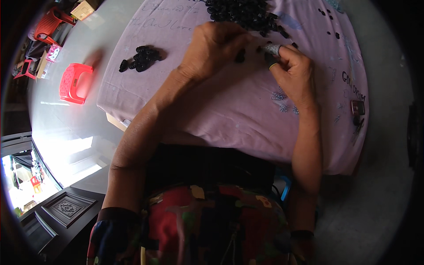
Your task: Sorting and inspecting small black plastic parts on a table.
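My left hand (212,49) is closed over the cloth, thumb and fingertips pinched together; whatever lies between them is hidden. Opposite it, my right hand (295,73) has its thumb and index finger bent close together. A silvery cover (272,48) wraps that index finger and a black cover (270,60) the thumb. Small dark bits show at these fingertips, too small to name. Just below the left fingertips lies one small black piece (240,55). Beyond both hands is a big heap of small black ridged pieces (240,12). A smaller black pile (143,58) sits left of my left forearm.
A pink printed cloth (221,115) covers the table. Silvery bits (279,96) lie by my right wrist. Several black pieces (329,17) are scattered at the far right; a small brown framed object (357,107) rests at the right edge. A red stool (76,83) stands on the floor leftward.
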### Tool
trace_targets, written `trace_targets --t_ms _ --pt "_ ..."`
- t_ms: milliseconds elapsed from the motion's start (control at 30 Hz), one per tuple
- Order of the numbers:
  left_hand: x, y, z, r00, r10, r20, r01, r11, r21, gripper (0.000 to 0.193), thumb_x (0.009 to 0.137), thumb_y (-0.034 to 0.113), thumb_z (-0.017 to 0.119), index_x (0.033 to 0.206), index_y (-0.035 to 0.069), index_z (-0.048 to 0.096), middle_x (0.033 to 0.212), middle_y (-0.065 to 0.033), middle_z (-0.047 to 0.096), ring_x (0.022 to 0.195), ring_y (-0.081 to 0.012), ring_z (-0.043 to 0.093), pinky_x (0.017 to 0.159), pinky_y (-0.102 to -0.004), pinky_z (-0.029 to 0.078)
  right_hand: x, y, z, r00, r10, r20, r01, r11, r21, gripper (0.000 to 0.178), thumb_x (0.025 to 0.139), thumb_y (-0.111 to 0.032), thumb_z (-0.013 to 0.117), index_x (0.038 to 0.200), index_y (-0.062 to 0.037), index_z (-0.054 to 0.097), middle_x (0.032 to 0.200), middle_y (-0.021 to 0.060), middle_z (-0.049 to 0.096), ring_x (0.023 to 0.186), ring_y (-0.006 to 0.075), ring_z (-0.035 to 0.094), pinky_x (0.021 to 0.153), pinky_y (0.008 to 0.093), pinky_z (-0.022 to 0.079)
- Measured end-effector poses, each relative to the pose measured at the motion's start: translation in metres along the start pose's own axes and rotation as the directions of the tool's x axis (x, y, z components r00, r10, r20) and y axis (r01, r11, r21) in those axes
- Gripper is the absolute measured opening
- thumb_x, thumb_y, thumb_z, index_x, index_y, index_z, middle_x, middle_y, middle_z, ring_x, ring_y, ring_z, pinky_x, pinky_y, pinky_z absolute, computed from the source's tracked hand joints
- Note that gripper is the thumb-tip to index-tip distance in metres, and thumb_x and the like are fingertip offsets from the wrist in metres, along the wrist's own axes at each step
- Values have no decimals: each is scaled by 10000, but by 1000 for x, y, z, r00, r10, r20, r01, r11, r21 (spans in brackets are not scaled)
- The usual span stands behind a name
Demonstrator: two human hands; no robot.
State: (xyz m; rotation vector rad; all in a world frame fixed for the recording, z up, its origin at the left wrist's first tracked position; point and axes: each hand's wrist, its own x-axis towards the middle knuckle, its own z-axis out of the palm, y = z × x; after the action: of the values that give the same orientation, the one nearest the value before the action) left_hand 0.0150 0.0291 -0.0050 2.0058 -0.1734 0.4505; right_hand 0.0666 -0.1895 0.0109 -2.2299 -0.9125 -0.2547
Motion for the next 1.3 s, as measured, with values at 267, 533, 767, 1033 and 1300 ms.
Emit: trace_targets --t_ms 267,533,767,1033,1300 --pt "-9 -27 -22 997 61 51 -74 949 306 219 872 91 752 1086 46 759 992 -116 737 850 -178 717 764 -296 569 0 7 2 991 -132 29 135 958 -254 152 734 -13 679 884 -8 657 849 141 630 813 370 635 734 455 511" --pt "-11 -12 -8 997 79 -11 -76 978 195 222 853 91 777 1073 62 768 978 -110 731 830 -195 702 758 -296 563 -1 10 -7 996 19 89 8 956 -294 190 738 -20 677 928 -8 680 895 150 651 848 376 646 766 460 515" --pt "-14 -14 -12 960 226 163 -259 940 221 236 823 94 801 1055 61 770 1041 -112 713 891 -219 702 802 -320 568 -2 3 -11 997 -31 75 56 928 -367 242 746 -21 678 986 -23 704 917 141 669 866 366 661 777 454 531" --pt "-8 -11 -7 998 28 63 -38 987 154 255 834 103 759 1086 62 754 1013 -134 692 930 -268 712 833 -342 574 -2 5 -9 998 45 54 -31 971 -237 162 757 -30 661 917 -9 661 846 143 637 786 385 642 725 474 511" --pt "-8 -15 -1 983 157 98 -173 969 179 227 852 81 732 1077 56 753 1010 -135 665 921 -261 700 818 -329 572 -3 3 -3 998 -35 44 42 986 -161 146 762 -36 642 905 -6 641 838 156 629 768 403 637 700 470 515"
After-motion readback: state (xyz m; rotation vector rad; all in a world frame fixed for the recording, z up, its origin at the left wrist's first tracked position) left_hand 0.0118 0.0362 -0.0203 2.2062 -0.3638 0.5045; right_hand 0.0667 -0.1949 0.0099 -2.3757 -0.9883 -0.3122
